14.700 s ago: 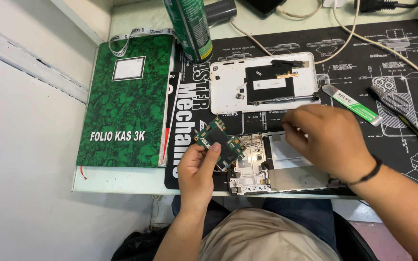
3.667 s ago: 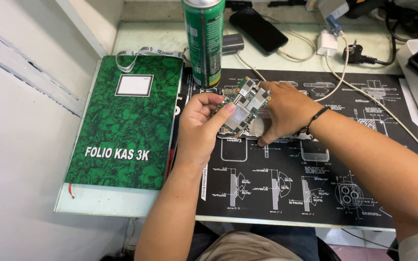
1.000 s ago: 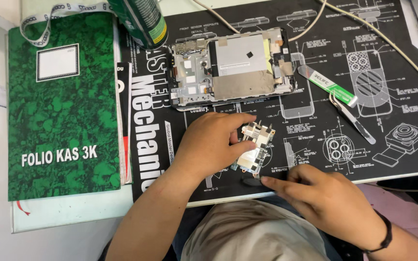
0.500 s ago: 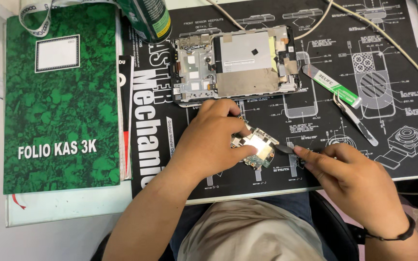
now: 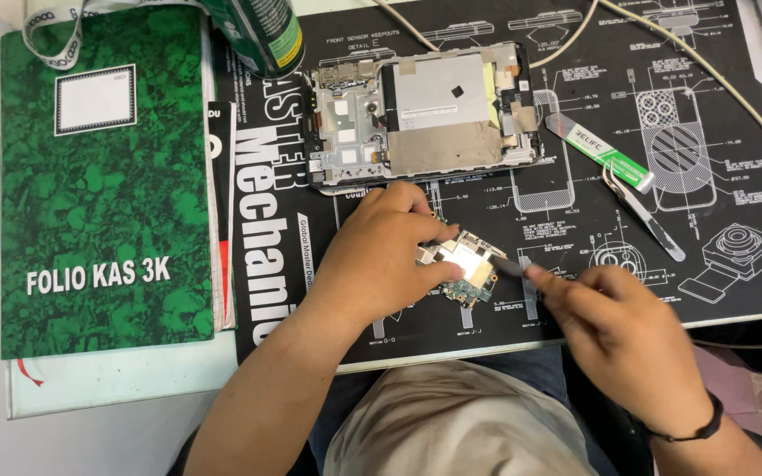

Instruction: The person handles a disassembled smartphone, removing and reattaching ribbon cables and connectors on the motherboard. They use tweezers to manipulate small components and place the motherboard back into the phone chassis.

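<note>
Left hand [image 5: 381,264] pins a small circuit board [image 5: 465,269] flat on the black work mat [image 5: 734,159], fingers narrow, clamped on the board's 9 o'clock edge. Half a second back the board sat the same way under the same hand; a second back it was lifted off the mat and turned in the fingers. So it is now set down and steadied.

Right hand [image 5: 628,339] sits at 3 o'clock of the board, fingers pinched tight on a thin dark tool [image 5: 509,264] whose tip touches the board's right edge. It has closed in from further out, so the probing or prying looks under way rather than being set up.

Opened phone frame [image 5: 425,115] lies at 12 o'clock of the board, apart from both hands. Tweezers [image 5: 641,211] and a green pry tool [image 5: 606,159] lie at 2 o'clock, untouched. Green ledger book [image 5: 103,176] at 9 o'clock, spray can [image 5: 262,31] at 11.
</note>
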